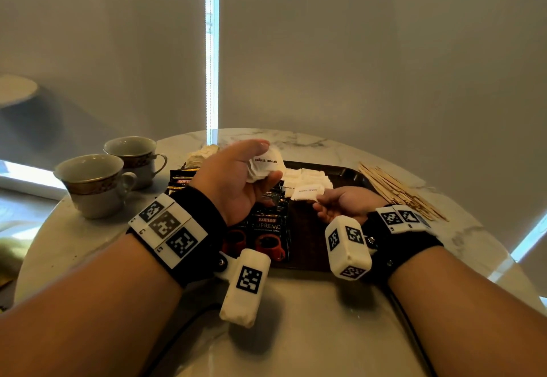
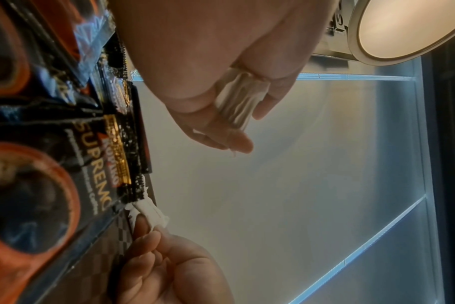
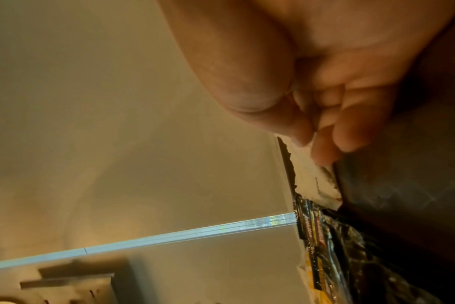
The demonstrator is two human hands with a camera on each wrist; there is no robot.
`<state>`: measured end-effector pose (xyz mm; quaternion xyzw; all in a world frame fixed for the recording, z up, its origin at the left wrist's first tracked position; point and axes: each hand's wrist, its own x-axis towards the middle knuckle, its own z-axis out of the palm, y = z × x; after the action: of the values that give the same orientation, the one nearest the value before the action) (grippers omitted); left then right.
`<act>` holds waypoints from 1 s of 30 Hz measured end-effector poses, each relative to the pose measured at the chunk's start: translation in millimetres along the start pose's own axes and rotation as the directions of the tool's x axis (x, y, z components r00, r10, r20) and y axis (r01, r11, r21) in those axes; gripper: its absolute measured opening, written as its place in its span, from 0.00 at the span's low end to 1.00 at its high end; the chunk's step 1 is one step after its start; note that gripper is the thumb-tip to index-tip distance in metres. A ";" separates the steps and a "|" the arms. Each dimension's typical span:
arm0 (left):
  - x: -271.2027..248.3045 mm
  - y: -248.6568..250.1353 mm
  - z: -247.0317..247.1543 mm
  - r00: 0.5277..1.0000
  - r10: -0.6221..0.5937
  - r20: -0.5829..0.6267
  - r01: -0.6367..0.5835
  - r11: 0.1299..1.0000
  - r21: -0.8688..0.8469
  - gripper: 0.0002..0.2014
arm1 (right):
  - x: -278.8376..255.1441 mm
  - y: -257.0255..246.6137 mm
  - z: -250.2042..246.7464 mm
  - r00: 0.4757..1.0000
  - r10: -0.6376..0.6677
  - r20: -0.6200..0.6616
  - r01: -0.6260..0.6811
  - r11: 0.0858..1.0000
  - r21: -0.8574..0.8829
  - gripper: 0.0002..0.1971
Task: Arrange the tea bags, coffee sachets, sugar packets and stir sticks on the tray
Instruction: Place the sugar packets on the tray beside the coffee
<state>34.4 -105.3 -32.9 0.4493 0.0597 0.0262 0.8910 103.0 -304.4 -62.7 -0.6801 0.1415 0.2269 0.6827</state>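
Note:
My left hand (image 1: 251, 169) is raised above the dark tray (image 1: 343, 173) and grips a bunch of white brown-sugar packets (image 1: 265, 163), whose edges show between thumb and fingers in the left wrist view (image 2: 237, 102). My right hand (image 1: 340, 203) pinches a single sugar packet (image 1: 307, 192) low over the tray; the pinch shows in the right wrist view (image 3: 312, 148). More sugar packets (image 1: 310, 176) lie in a row on the tray. Black Kopiko coffee sachets (image 1: 268, 228) (image 2: 91, 164) lie on the tray's left part. Wooden stir sticks (image 1: 396, 190) lie right of the tray. Tea bags (image 1: 204, 153) lie behind the left hand.
Two empty teacups (image 1: 94, 184) (image 1: 133, 157) stand at the left on the round marble table (image 1: 296, 332). Roller blinds hang close behind the table, with a bright gap (image 1: 212, 51) between them. More coffee sachets (image 1: 180, 181) lie left of the tray.

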 end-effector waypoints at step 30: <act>2.2 3.6 -3.9 1.000 -0.025 -0.004 0.025 1.000 -0.010 0.06 | 6.5 -13.7 24.0 0.982 0.014 -0.187 -0.084 0.925 -0.370 0.07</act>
<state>36.0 -99.8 -32.5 0.4439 0.0672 0.0162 0.8934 112.7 -279.5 -53.3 -0.8122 0.1739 0.2041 0.5182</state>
